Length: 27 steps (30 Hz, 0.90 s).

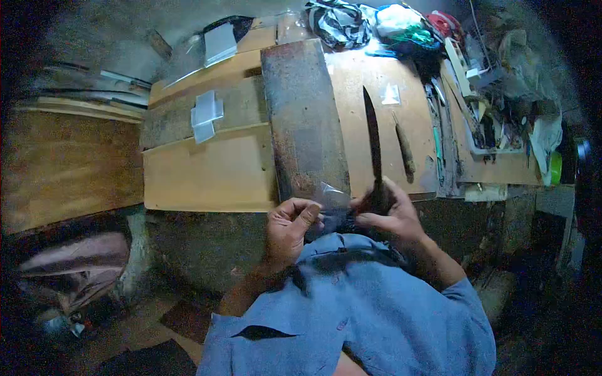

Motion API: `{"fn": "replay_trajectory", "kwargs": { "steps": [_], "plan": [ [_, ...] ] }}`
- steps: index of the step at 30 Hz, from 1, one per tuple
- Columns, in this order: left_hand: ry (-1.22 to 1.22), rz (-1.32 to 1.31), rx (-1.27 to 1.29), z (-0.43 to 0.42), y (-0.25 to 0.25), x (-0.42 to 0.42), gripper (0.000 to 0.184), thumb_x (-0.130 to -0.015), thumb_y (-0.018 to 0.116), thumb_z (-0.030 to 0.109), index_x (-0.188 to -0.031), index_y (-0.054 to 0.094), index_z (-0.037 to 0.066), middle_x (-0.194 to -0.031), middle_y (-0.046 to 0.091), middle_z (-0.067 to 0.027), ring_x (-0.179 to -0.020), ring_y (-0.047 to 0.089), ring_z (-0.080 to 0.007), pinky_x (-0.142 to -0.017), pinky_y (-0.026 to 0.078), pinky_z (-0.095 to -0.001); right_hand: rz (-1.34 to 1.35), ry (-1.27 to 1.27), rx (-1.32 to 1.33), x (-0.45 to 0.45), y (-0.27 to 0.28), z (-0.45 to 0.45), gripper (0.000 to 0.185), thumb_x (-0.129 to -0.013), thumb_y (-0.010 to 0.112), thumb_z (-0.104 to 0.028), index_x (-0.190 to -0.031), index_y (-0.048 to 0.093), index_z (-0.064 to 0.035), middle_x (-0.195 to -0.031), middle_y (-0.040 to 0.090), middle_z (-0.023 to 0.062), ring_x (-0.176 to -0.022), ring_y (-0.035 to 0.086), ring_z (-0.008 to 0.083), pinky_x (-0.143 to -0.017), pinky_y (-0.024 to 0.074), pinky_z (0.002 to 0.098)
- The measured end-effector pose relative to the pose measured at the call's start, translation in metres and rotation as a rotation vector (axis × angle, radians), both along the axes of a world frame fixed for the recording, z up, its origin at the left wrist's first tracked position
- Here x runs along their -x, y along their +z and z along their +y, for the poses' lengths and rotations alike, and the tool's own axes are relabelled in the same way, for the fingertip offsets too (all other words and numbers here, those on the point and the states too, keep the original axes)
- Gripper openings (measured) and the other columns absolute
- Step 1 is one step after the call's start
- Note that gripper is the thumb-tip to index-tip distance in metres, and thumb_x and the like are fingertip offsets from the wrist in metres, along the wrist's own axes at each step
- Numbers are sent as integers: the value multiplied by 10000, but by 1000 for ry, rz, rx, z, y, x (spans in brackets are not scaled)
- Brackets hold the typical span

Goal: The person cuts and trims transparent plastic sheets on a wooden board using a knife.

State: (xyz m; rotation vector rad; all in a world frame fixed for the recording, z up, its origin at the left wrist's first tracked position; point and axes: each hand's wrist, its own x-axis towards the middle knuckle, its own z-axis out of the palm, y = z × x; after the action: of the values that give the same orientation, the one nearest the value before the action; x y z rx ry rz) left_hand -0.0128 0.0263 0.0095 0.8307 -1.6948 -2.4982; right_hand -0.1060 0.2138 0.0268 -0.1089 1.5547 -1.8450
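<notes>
My right hand [395,213] is wrapped around the dark handle of a long knife [374,138], whose narrow blade points away from me toward the back of the table. My left hand [295,227] is closed, thumb against fingers, at the near end of a worn board [304,113]. Between the two hands is a small piece of clear plastic [335,193], with its near part blurred. The left fingertips appear to pinch its edge. Right of the knife lies a thin, dark pointed tool [404,150] on the wooden table [357,75].
Stacked clear plastic pieces [205,116] lie on the left boards, and another plastic piece [390,94] lies at the right. Plastic bags [401,28] sit at the back. A tray of tools [498,135] stands at the far right. A wooden panel [75,166] is at the left.
</notes>
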Motion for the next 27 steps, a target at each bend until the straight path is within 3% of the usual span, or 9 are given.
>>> {"fn": "replay_trajectory", "kwargs": {
  "steps": [2,4,7,12,14,16,20,25,27],
  "plan": [
    [-46,-8,3,5,0,1,140,-844,640,142,-855,625,3,-750,637,-54,-630,587,-118,-597,493,-248,-17,-10,48,-4,0,-11,305,-724,716,-27,-911,476,-39,-827,589,45,-831,589,138,-734,482,266],
    [-54,-6,-9,6,-4,-2,140,-848,634,144,-845,620,5,-743,632,-49,-624,581,-115,-588,490,-247,-78,-25,53,-4,3,-18,334,-731,714,-23,-912,438,-75,-763,556,37,-699,565,107,-622,473,249],
    [-50,-21,-47,5,-6,-5,150,-858,622,152,-821,606,7,-728,621,-40,-610,570,-111,-561,484,-250,31,-15,-27,-6,-4,-19,323,-745,711,-34,-880,421,-84,-747,525,15,-671,530,74,-568,436,223],
    [-47,-29,-44,2,-6,-4,218,-897,576,213,-814,606,13,-704,605,-32,-587,541,-77,-524,450,-231,27,-32,50,-6,-2,-18,271,-774,681,-33,-878,434,-75,-758,507,-3,-674,498,58,-587,412,211],
    [33,-41,-108,-4,-6,-3,177,-875,594,176,-808,582,13,-675,591,-55,-516,539,-115,-483,461,-229,19,-17,55,0,9,-8,237,-786,666,-30,-889,454,-62,-762,504,-9,-674,489,54,-598,409,210],
    [93,-19,-145,-9,-6,-2,182,-879,587,178,-808,580,11,-659,585,-61,-502,533,-120,-473,452,-227,397,187,-285,11,26,11,229,-797,648,-37,-985,519,-20,-822,573,55,-766,543,107,-693,461,256],
    [158,28,-189,-24,-3,0,183,-887,574,172,-808,581,7,-637,576,-69,-505,534,-132,-473,442,-235,199,278,-387,13,32,41,257,-787,657,-51,-1022,558,-15,-847,612,79,-776,575,129,-722,473,276],
    [197,44,-192,-31,-5,3,171,-891,567,164,-818,582,10,-647,575,-69,-519,530,-130,-493,444,-234,633,433,-549,11,25,58,324,-690,728,-63,-990,614,-19,-854,634,104,-771,625,193,-706,483,290],
    [213,63,-158,-31,-6,4,172,-895,562,162,-813,573,11,-652,574,-71,-517,525,-130,-490,440,-233,640,445,-562,11,28,57,330,-681,729,-60,-990,617,-30,-853,635,112,-768,630,219,-699,487,293]
  ]
}}
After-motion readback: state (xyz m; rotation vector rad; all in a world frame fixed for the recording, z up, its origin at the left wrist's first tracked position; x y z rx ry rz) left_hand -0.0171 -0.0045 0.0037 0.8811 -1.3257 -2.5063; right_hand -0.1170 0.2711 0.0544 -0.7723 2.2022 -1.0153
